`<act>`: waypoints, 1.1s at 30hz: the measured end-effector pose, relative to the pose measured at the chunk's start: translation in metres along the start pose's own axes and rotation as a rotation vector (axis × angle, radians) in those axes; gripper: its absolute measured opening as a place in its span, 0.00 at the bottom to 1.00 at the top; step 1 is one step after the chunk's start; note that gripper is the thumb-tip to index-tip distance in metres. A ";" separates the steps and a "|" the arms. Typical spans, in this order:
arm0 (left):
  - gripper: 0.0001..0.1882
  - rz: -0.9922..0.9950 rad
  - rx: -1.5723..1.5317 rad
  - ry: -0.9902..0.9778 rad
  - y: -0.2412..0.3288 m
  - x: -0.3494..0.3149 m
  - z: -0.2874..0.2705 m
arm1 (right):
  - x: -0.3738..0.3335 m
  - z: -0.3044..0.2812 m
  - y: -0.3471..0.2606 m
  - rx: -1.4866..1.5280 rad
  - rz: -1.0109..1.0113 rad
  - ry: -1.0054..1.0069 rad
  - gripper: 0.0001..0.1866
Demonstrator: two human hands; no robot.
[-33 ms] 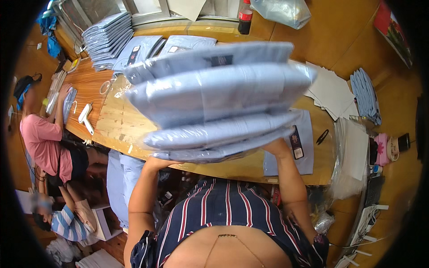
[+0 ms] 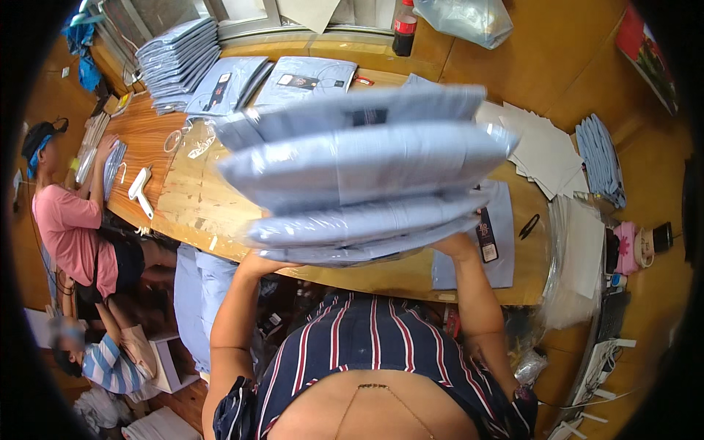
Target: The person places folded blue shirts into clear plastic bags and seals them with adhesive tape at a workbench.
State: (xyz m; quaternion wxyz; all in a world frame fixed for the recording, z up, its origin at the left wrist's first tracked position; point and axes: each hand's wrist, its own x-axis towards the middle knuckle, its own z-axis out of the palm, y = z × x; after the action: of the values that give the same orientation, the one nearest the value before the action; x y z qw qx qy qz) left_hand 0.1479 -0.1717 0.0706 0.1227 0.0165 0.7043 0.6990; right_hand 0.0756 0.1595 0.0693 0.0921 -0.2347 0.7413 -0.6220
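Note:
Between my hands, above the table (image 2: 198, 194), is a stack of folded light-blue shirts in transparent plastic bags (image 2: 367, 161), blurred by motion and fanned apart at the top. My left hand (image 2: 265, 265) grips its lower left edge. At the lower right edge, my right hand (image 2: 456, 246) is closed on the same stack; the fingers of both are mostly hidden beneath it. Close to my right hand, a bagged light-blue shirt (image 2: 500, 253) with a dark tag lies flat on the table. Black thread snips (image 2: 528, 225) rest to its right.
Folded shirts form a tall pile (image 2: 176, 66) at the far left. White paper sheets (image 2: 546, 150) and plastic bags (image 2: 568, 271) lie on the right. A dark drink bottle (image 2: 404, 33) stands at the back. A white pistol-shaped tool (image 2: 141, 192) lies near a co-worker in pink (image 2: 70, 227).
The stack of bagged shirts has dropped slightly toward me and shifted a little right, uncovering more of the shirts at the back. Both hands keep hold of it.

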 end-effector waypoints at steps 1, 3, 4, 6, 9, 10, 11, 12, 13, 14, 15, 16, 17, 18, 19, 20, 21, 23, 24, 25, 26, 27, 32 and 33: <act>0.31 0.038 0.194 -0.002 -0.009 0.006 -0.003 | -0.005 -0.003 0.012 0.057 0.071 -0.029 0.30; 0.31 0.055 0.233 0.011 -0.017 0.012 0.000 | -0.012 -0.005 0.029 0.032 0.106 -0.044 0.30; 0.37 -0.071 0.146 -0.074 -0.003 0.009 0.004 | -0.014 -0.004 0.034 0.003 0.107 -0.041 0.29; 0.41 0.068 0.132 -0.023 -0.013 0.007 0.002 | -0.015 -0.002 0.038 -0.063 0.088 -0.028 0.29; 0.42 0.139 -0.009 -0.014 -0.028 0.014 0.003 | -0.009 0.005 0.037 -0.197 0.027 0.018 0.28; 0.38 0.121 0.103 0.013 -0.023 0.020 0.010 | -0.006 0.008 0.039 -0.233 -0.003 0.032 0.27; 0.33 0.102 0.215 0.040 -0.018 0.026 0.016 | 0.000 0.009 0.044 -0.246 -0.045 0.029 0.27; 0.26 0.260 0.324 0.161 -0.014 0.030 0.022 | 0.006 0.004 0.053 -0.205 -0.155 -0.014 0.32; 0.27 0.150 0.278 0.179 -0.002 0.036 0.023 | 0.018 0.012 0.023 -0.014 0.172 0.047 0.38; 0.29 0.267 0.147 0.214 0.012 0.040 0.030 | 0.022 0.012 0.018 0.029 0.083 0.080 0.39; 0.30 0.389 0.019 0.250 0.025 0.046 0.036 | 0.026 0.011 0.014 0.074 -0.013 0.112 0.39; 0.34 0.264 0.021 0.314 0.027 0.046 0.038 | 0.029 0.011 0.006 0.121 0.068 0.091 0.39; 0.35 0.130 0.004 0.363 0.035 0.050 0.041 | 0.035 0.010 -0.006 0.167 0.149 0.070 0.40; 0.35 -0.075 -0.077 0.273 0.039 0.058 0.038 | 0.036 0.009 -0.013 0.211 0.233 0.052 0.40; 0.36 -0.278 -0.159 0.181 0.041 0.063 0.036 | 0.035 0.011 -0.005 0.216 0.330 0.029 0.40; 0.37 -0.340 -0.215 0.161 0.025 0.065 0.035 | 0.034 0.013 0.010 0.219 0.427 0.005 0.41; 0.38 -0.398 -0.267 0.142 -0.001 0.072 0.032 | 0.035 0.015 0.024 0.224 0.518 -0.018 0.41; 0.41 -0.473 -0.299 0.096 -0.008 0.080 0.028 | 0.034 0.006 0.048 0.153 0.574 -0.038 0.43; 0.42 -0.507 -0.283 0.073 -0.001 0.076 0.027 | 0.034 0.003 0.045 0.097 0.570 -0.080 0.43; 0.43 -0.541 -0.266 0.050 0.003 0.072 0.026 | 0.034 0.002 0.042 0.042 0.565 -0.123 0.44; 0.42 -0.383 0.004 0.203 0.001 0.069 0.024 | 0.036 -0.007 0.035 -0.136 0.388 -0.130 0.45; 0.42 -0.205 0.273 0.351 0.003 0.069 0.022 | 0.048 -0.013 0.016 -0.467 0.272 -0.026 0.45; 0.23 0.668 0.934 0.040 0.085 0.061 0.076 | 0.164 -0.002 -0.030 -0.809 -0.123 -0.161 0.39; 0.16 0.812 0.892 -0.306 0.091 0.067 0.097 | 0.202 0.009 -0.020 -0.735 -0.001 -0.427 0.43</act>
State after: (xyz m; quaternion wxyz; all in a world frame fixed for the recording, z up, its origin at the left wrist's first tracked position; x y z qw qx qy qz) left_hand 0.0888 -0.0617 0.1509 -0.0720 0.4326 0.8405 0.3182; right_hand -0.0919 0.0557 0.1181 0.1536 -0.3757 0.8780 -0.2538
